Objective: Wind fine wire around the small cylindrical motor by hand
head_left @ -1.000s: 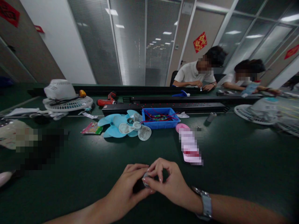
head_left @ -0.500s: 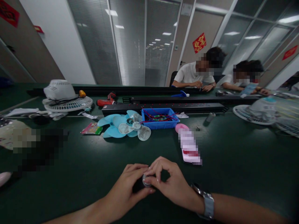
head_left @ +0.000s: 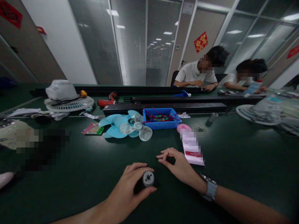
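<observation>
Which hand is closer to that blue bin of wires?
The right hand. It hovers just below the blue bin, while the left hand, holding a small motor, stays nearer the person.

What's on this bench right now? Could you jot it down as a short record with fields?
Left hand: left hand grips a small round motor, its metal end facing the camera
Right hand: right hand off the motor, fingers loosely curled above the table
Behind the hands: light blue fan blades, a blue bin of red wires
Far left: white fan grille
Others: two people seated across the bench
</observation>
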The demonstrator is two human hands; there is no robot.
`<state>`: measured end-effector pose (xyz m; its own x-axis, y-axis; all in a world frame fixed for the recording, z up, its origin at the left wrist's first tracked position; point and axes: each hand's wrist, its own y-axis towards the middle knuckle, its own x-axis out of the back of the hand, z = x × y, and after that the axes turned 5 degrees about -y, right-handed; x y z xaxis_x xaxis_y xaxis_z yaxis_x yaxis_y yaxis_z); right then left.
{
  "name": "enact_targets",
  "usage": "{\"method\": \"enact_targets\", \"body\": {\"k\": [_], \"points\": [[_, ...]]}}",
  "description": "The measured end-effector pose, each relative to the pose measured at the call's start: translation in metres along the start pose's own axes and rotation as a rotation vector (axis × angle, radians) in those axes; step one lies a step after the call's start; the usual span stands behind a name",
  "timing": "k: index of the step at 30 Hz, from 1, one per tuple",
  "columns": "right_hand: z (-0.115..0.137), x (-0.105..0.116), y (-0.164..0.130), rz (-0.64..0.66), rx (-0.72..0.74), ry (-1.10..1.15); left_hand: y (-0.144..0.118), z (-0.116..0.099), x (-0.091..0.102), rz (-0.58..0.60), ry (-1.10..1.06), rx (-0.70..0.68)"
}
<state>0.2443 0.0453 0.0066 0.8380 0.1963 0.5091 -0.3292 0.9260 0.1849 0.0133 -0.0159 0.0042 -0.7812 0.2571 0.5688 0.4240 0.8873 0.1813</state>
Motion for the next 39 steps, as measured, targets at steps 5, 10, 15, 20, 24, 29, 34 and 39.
{"method": "enact_targets", "body": {"k": [5, 10, 15, 20, 24, 29, 34, 39], "points": [[0.002, -0.001, -0.003, -0.013, 0.055, -0.121, 0.002, 0.001, 0.0, -0.079, -0.003, 0.016], [0.0, 0.0, -0.004, -0.03, 0.055, -0.135, 0.005, -0.003, 0.001, -0.135, -0.024, 0.036], [-0.001, 0.0, -0.002, -0.032, -0.002, -0.114, 0.005, -0.006, 0.002, -0.15, -0.065, 0.068], [0.008, 0.003, 0.0, -0.061, -0.025, -0.033, 0.006, -0.006, 0.004, -0.116, -0.086, 0.074], [0.031, 0.001, -0.006, -0.119, 0.038, 0.103, 0.005, -0.005, 0.005, -0.048, -0.1, 0.046], [0.057, -0.013, -0.022, 0.003, 0.164, 0.201, 0.003, -0.002, 0.003, 0.01, -0.078, -0.026], [0.062, -0.02, -0.022, 0.012, 0.163, 0.218, 0.002, 0.001, 0.002, 0.006, -0.074, -0.052], [0.062, -0.02, -0.021, 0.056, 0.138, 0.216, 0.004, 0.0, 0.002, -0.002, -0.089, -0.059]]}}
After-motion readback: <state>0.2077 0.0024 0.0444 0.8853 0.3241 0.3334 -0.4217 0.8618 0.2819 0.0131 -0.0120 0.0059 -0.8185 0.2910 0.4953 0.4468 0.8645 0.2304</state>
